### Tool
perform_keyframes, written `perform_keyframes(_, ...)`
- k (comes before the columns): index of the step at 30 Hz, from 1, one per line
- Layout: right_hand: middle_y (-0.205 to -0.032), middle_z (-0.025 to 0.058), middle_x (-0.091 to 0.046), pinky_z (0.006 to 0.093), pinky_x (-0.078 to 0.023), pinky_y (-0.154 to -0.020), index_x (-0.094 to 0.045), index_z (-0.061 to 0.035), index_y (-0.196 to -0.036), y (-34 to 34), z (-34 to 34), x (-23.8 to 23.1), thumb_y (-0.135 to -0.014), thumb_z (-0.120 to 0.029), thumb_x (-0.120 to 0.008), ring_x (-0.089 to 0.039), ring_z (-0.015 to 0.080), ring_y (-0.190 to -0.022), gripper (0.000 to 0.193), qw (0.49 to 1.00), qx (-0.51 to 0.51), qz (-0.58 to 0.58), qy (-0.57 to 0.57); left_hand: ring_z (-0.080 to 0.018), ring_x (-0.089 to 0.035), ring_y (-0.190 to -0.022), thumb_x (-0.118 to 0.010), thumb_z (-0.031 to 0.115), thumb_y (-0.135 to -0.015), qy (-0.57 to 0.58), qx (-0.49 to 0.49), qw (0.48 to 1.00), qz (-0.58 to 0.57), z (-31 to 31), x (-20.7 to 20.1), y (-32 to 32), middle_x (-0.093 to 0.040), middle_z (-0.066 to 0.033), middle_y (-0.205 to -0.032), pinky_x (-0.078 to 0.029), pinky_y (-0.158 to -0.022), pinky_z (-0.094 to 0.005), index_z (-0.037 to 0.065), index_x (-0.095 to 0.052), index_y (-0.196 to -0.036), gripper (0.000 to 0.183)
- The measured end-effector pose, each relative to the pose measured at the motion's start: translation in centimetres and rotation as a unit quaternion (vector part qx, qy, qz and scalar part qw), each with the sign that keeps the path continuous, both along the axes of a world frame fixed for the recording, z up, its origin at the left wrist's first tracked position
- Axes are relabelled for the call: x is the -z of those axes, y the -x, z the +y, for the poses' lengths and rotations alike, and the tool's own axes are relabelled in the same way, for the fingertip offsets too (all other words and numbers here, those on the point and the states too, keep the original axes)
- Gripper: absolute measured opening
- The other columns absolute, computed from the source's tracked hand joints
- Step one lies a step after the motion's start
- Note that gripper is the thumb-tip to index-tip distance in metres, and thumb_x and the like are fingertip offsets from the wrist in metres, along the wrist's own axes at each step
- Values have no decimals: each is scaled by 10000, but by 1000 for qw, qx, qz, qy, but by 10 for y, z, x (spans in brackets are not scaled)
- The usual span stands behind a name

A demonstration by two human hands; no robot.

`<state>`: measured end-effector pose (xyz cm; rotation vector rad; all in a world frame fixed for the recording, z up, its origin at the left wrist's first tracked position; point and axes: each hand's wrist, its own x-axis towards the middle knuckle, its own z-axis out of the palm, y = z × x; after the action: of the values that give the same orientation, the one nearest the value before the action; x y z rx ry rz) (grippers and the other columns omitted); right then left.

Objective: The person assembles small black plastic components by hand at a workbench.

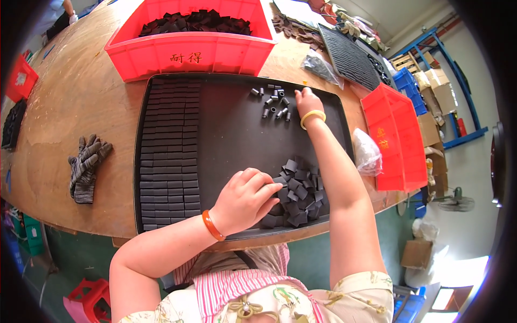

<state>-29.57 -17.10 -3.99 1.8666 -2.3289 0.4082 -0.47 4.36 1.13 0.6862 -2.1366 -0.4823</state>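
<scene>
A wide black tray [231, 145] lies in front of me on the wooden table. My left hand [245, 199] is closed in a pinch at the edge of a loose pile of small black rectangular pieces [301, 188]. Whatever sits between its fingertips is too small to make out. Toward the tray's far right corner, my right hand [308, 101] has its fingers curled together beside several short metal sleeves [277, 99]; its fingertips are hidden. Similar black pieces stand in tight rows [169, 156] along the tray's left side.
Behind the tray stands a red bin [188, 54] of black pieces. Right of it are another red bin [396, 140], a clear plastic bag [368, 153] and a ridged black tray [350, 56]. A grey knit glove [88, 167] lies left. A person [54, 19] is far left.
</scene>
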Motion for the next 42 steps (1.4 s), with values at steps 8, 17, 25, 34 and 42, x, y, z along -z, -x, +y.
perform_keyframes(8,-745,59,-572,245,-363,-431,-586,-63,-906,-17,34,-52,-987,-349,-537,-484,142,-545,301,407,127,-904,16,-254,-569,-949,-740,116,-773,-14,-1,1000,7,-1,3,-1,-601,-36,-981,-493,-843,-382,101,-656,-1052,291)
perform_keyframes(17,-1073,150,-712,332,-518,-866,-692,-127,-1196,-42,-21,-57,-865,-288,-713,-686,244,-940,368,962,-120,-244,-31,-243,-576,-931,-737,113,-773,-18,-10,1000,9,-2,8,2,-607,-30,-958,-496,-832,-377,107,-662,-1020,258)
perform_keyframes(25,-1157,64,-702,371,-491,-973,-718,-233,-1152,-80,-77,-76,-826,-391,-746,-647,275,-1104,363,940,-172,73,-286,-226,-585,-920,-735,116,-783,-30,7,1000,6,-2,8,1,-615,-14,-935,-505,-811,-372,114,-660,-1009,238)
perform_keyframes(34,-895,119,-727,354,-520,-789,-740,-79,-961,-49,-87,-56,-820,-319,-765,-673,253,-835,279,951,-246,-108,-155,-218,-588,-903,-731,113,-790,-38,2,999,5,-2,10,-1,-617,-8,-933,-507,-805,-370,116,-659,-1014,236)
perform_keyframes(42,-626,-49,-528,208,-315,-446,-599,-113,-813,-70,55,-98,-909,-285,-699,-470,45,-504,221,817,-171,-507,-216,-250,-595,-893,-716,46,-745,-46,-9,999,15,-5,5,-6,-609,-64,-992,-503,-805,-380,98,-656,-1088,352)
